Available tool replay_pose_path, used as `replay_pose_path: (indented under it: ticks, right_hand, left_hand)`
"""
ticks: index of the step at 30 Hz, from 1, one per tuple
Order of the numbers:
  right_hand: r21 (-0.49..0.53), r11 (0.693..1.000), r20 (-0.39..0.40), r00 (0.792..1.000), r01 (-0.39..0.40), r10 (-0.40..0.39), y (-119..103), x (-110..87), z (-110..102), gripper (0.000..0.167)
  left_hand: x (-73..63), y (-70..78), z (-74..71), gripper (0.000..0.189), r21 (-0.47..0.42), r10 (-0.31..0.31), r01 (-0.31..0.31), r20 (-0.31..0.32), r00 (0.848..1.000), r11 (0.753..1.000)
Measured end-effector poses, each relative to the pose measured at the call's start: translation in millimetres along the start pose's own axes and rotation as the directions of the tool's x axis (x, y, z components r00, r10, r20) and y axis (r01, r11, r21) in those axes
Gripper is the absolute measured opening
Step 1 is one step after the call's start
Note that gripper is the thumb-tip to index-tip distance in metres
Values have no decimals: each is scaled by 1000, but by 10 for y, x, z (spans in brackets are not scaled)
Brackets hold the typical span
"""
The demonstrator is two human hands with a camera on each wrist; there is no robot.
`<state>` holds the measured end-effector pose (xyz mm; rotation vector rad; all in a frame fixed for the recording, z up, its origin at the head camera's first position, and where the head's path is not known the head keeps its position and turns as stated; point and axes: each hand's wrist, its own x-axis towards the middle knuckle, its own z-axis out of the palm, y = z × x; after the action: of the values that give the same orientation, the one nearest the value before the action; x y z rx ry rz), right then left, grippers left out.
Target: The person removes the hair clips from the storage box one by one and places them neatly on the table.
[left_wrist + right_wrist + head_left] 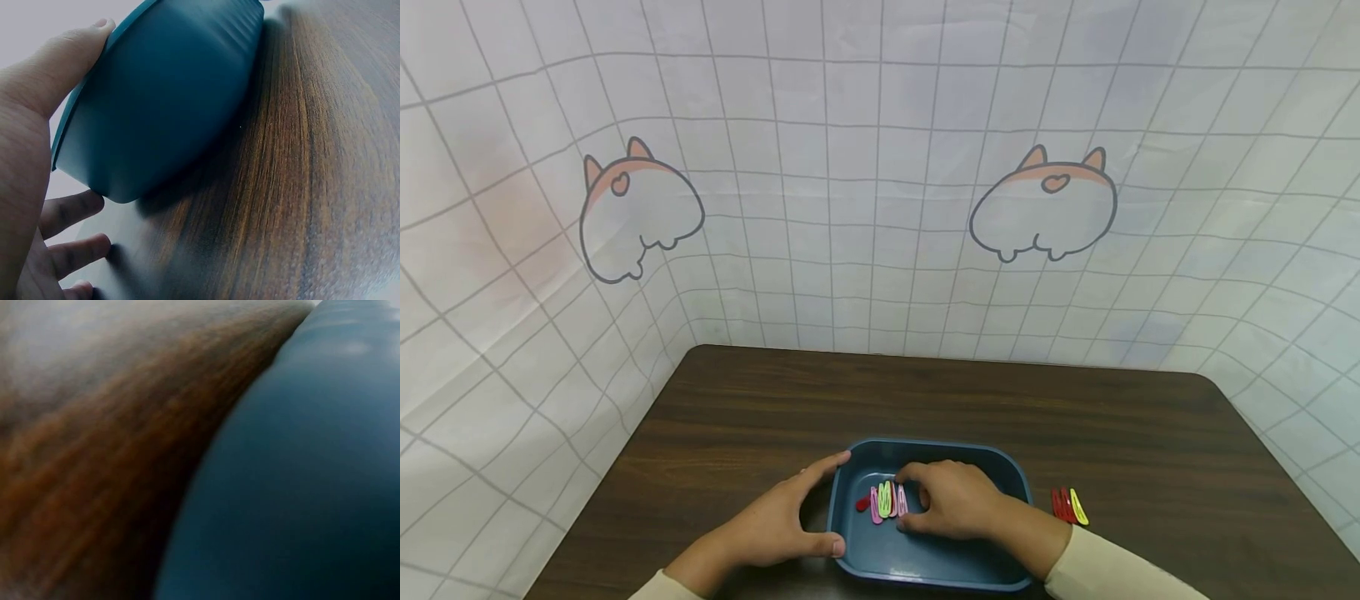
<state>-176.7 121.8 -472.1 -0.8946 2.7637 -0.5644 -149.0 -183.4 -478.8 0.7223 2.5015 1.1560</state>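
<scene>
My left hand [778,518] lies against the left side of a blue tray [955,575], its thumb and forefinger spread along the rim. In the left wrist view its thumb touches the tray's rim, with the other fingers beside the outer wall. Inside the tray, my right hand [958,500] reaches down and pinches the ends of a pink hair clip [903,500] between thumb and forefinger. That clip is at the right end of a row holding yellow-green hair clips [884,500] and another pink hair clip [876,505]. A red hair clip [862,504] lies left of the row.
To the right of the tray, red hair clips [1062,505] and a yellow hair clip [1078,507] lie side by side on the dark wooden table [760,417]. A white checked cloth [865,208] hangs behind it. The right wrist view shows the tray's outer wall close up.
</scene>
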Motion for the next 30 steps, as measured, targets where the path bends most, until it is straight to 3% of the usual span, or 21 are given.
replay_pose_path:
  ticks: [22, 30]
  right_hand:
    - [-31, 999, -57, 998, -11, 10, -44, -27, -102, 51]
    - [16, 1000, -65, 998, -16, 17, -31, -85, -204, 51]
  left_hand:
    - [19, 14, 4, 96, 16, -11, 11, -8, 1000, 1000]
    - [34, 31, 9, 97, 17, -11, 12, -12, 1000, 1000]
